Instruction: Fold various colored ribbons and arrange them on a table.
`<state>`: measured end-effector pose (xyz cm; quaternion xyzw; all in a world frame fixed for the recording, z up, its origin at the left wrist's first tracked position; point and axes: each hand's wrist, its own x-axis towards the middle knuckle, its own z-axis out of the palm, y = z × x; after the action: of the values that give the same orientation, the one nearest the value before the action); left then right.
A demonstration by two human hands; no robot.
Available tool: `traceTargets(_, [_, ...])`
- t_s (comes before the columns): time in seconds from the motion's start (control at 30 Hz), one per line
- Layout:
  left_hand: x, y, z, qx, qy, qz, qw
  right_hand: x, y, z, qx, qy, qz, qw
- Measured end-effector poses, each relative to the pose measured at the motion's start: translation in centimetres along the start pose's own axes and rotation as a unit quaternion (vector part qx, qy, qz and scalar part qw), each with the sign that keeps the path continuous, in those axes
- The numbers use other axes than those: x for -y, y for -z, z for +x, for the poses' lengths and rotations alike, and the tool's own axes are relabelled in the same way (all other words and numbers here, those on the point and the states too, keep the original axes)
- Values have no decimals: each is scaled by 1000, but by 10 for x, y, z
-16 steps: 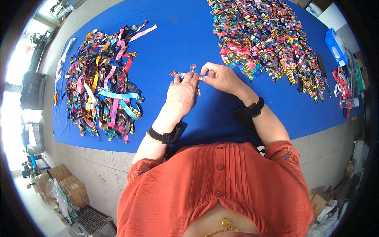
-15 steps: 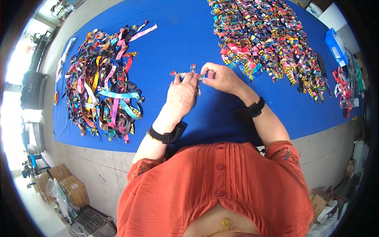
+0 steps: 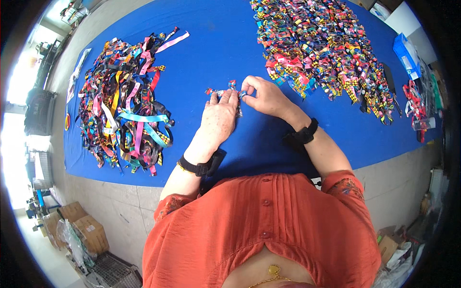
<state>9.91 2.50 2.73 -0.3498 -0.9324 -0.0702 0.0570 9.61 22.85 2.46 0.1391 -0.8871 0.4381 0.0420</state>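
On the blue cloth of the table (image 3: 206, 43), a small patterned ribbon (image 3: 232, 84) lies crossed, with short ends sticking out to the left and away from me. My left hand (image 3: 218, 120) rests palm down over it, fingers stretched out and pressing on the ribbon, hiding its middle. Just to the right, my right hand (image 3: 269, 97) pinches the ribbon's right end between thumb and forefinger. A black band sits on each of my wrists.
A loose heap of long coloured ribbons (image 3: 115, 101) lies at the left. Many looped ribbons (image 3: 317, 48) are spread at the far right. Beyond them stand a blue box (image 3: 406, 56) and a clear container (image 3: 423, 124). Cardboard boxes (image 3: 91, 234) are on the floor at left.
Both hands stay in nearly the same place. The fingers of my right hand have shifted slightly at the ribbon's end, and the whole view has moved a little.
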Motion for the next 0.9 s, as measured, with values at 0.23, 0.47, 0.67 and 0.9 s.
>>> traceTargets(0.23, [1, -3, -1, -10, -2, 7, 1000, 1, 0, 2, 8, 1, 16, 1000])
traceTargets(0.47, [-7, 3, -1, -10, 26, 15, 999, -13, -2, 2, 21, 27, 8, 999])
traceTargets(0.67, [-8, 2, 0, 8, 31, 36, 999, -11, -3, 4, 19, 34, -33, 999])
traceTargets(0.9, [-5, 6, 1, 32, 48, 12, 998, -8, -1, 4, 34, 40, -63, 997])
